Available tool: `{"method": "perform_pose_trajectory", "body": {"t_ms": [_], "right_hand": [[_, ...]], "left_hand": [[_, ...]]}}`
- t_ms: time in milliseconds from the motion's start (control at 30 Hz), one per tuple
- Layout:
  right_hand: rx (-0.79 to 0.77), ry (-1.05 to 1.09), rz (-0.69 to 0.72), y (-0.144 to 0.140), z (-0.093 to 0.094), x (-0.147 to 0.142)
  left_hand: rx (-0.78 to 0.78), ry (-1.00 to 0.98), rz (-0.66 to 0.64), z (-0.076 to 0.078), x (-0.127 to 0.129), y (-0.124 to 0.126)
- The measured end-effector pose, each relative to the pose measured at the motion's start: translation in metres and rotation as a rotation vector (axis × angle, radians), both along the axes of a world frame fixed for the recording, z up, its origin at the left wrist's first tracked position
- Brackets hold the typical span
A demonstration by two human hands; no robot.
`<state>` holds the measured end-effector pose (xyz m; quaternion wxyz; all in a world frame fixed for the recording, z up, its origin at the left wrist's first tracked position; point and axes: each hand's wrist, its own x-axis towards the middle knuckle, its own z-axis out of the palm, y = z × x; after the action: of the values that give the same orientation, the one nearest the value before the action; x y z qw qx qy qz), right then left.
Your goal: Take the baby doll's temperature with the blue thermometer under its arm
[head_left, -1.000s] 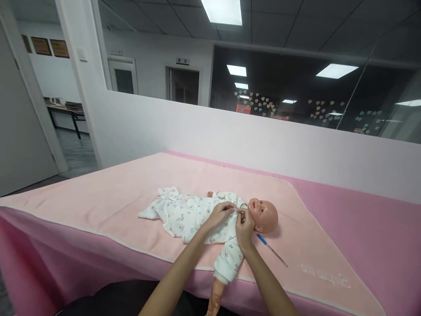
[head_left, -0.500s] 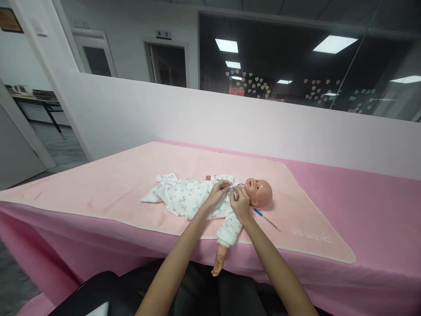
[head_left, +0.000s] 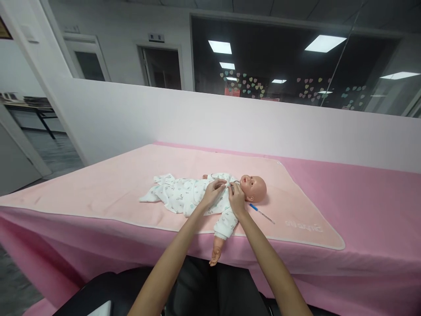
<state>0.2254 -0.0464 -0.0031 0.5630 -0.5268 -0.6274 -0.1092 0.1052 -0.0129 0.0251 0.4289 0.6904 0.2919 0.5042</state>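
- While both hands pinch at its collar, the baby doll (head_left: pixel 253 188) lies on its back, head to the right of the hands, dressed in a white printed romper (head_left: pixel 184 196).
- Left hand (head_left: pixel 213 192): narrow grip, fingertips closed on the romper fabric at the chest.
- Right hand (head_left: pixel 236 196): narrow grip on the same neckline, touching the left hand.
- One doll arm (head_left: pixel 219 239) hangs over the bench edge, below the hands.
- Thermometer (head_left: pixel 261 213), blue-ended: just right of the right hand, beside the doll's head.
- Pink blanket (head_left: pixel 115 193) underlies all, spread over the bench (head_left: pixel 378 206).
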Motion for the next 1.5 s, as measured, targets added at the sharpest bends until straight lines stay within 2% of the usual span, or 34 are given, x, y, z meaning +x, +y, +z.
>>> {"method": "perform_pose_trajectory", "body": {"t_ms": [200, 333, 767, 1367, 1500], "right_hand": [[0.000, 0.011, 0.009, 0.001, 0.002, 0.001], [0.000, 0.037, 0.019, 0.002, 0.001, 0.001], [0.042, 0.057, 0.017, 0.000, 0.001, 0.000], [0.007, 0.028, -0.004, -0.001, 0.001, 0.000], [0.047, 0.009, -0.010, -0.004, 0.004, -0.002]], "left_hand": [[0.341, 0.256, 0.295, -0.008, -0.010, -0.022], [0.467, 0.346, 0.389, -0.013, -0.010, -0.028], [0.537, 0.375, 0.400, -0.015, -0.009, -0.026], [0.523, 0.389, 0.361, -0.015, -0.010, -0.024], [0.547, 0.417, 0.433, -0.015, -0.009, -0.026]]}}
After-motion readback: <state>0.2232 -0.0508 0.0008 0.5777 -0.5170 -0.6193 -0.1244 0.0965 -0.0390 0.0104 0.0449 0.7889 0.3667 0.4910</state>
